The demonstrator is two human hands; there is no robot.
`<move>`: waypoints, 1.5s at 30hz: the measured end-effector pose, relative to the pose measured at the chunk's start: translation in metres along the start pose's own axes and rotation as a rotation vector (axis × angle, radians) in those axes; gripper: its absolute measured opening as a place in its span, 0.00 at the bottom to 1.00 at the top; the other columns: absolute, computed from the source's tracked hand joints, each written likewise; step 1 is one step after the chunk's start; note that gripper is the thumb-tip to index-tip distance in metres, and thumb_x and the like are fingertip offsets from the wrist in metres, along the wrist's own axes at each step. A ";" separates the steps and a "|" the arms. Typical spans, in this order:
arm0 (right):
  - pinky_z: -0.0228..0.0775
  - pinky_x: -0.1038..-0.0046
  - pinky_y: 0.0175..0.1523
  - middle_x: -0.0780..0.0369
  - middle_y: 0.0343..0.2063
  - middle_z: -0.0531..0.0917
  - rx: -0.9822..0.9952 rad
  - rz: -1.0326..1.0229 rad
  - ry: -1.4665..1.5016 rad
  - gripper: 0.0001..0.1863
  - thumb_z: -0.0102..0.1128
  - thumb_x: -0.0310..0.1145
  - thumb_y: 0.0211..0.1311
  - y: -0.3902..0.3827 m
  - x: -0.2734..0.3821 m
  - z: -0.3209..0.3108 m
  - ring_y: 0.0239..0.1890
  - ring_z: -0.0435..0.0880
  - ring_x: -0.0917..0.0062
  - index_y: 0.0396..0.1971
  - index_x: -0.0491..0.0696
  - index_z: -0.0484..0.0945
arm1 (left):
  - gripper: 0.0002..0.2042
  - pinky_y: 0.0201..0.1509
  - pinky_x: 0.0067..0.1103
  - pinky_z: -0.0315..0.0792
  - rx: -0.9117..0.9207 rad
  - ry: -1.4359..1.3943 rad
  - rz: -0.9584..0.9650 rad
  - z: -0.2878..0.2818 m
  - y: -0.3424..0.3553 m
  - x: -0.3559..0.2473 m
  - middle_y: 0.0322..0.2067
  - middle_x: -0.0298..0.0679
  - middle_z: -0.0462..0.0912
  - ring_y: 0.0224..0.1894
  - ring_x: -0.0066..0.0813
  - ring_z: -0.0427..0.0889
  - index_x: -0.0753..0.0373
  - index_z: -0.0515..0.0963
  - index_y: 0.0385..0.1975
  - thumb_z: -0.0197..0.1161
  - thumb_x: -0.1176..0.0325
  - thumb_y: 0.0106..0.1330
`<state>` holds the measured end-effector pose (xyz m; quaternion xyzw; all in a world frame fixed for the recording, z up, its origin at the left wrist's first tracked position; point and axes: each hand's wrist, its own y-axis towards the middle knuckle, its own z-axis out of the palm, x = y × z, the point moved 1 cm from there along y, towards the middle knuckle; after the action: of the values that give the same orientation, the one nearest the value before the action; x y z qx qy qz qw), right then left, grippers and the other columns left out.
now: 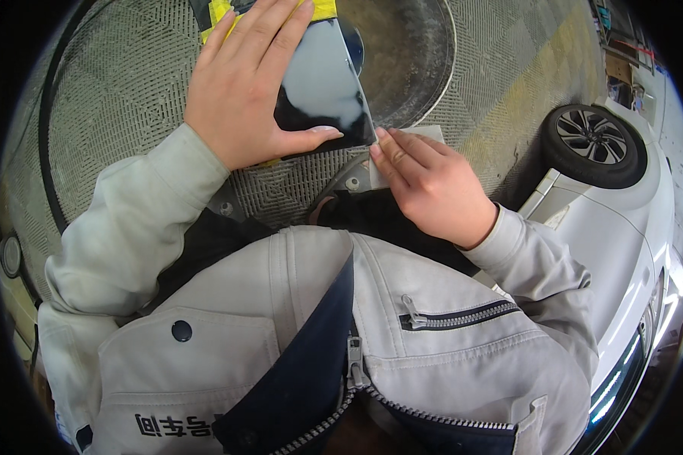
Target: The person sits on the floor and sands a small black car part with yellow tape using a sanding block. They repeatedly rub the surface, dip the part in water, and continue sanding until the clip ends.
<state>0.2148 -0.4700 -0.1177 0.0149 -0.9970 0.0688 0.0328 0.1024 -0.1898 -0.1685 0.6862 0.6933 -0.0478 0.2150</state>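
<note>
Spreading my left hand (239, 102) over the grey-patched black panel (319, 72) before me, I'm resting my right hand (439, 186), fingertips together, at its near corner; whether they're gripping the pale sheet (431, 133), I can't tell.

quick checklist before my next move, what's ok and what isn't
1. Left hand on the panel: ok, spread over it.
2. Right hand at the panel's edge: ok, fingertips at the near right corner.
3. Firm grip on the pale sheet: cannot tell, fingers cover part of it.
4. Yellow tape at the panel's far end: ok, present.
5. Panel supported underneath: cannot tell, hidden.
</note>
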 end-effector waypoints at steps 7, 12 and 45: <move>0.90 0.62 0.64 0.55 0.58 0.93 0.022 -0.004 0.023 0.24 0.72 0.28 0.60 0.002 -0.001 0.004 0.62 0.92 0.60 0.57 0.37 0.93 | 0.67 0.85 0.59 0.65 -0.055 -0.008 0.005 0.000 0.006 0.000 0.83 0.62 0.69 0.85 0.64 0.69 0.74 0.66 0.85 0.83 0.27 0.54; 0.91 0.63 0.59 0.59 0.57 0.95 -0.003 0.084 0.179 0.24 0.72 0.26 0.59 0.002 -0.024 -0.016 0.59 0.94 0.63 0.57 0.45 0.95 | 0.66 0.85 0.59 0.64 -0.064 -0.020 0.003 0.002 0.006 0.001 0.83 0.62 0.68 0.85 0.66 0.68 0.75 0.65 0.84 0.84 0.29 0.55; 0.82 0.51 0.40 0.47 0.30 0.87 -0.480 0.336 0.488 0.04 0.68 0.25 0.71 0.127 -0.053 -0.046 0.33 0.89 0.44 0.36 0.40 0.86 | 0.67 0.85 0.59 0.63 -0.053 -0.012 -0.003 -0.002 0.010 0.003 0.84 0.62 0.67 0.86 0.66 0.67 0.73 0.65 0.85 0.87 0.32 0.52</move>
<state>0.2657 -0.3362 -0.0930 -0.1735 -0.9361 -0.1609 0.2602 0.1115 -0.1859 -0.1660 0.6791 0.6938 -0.0340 0.2373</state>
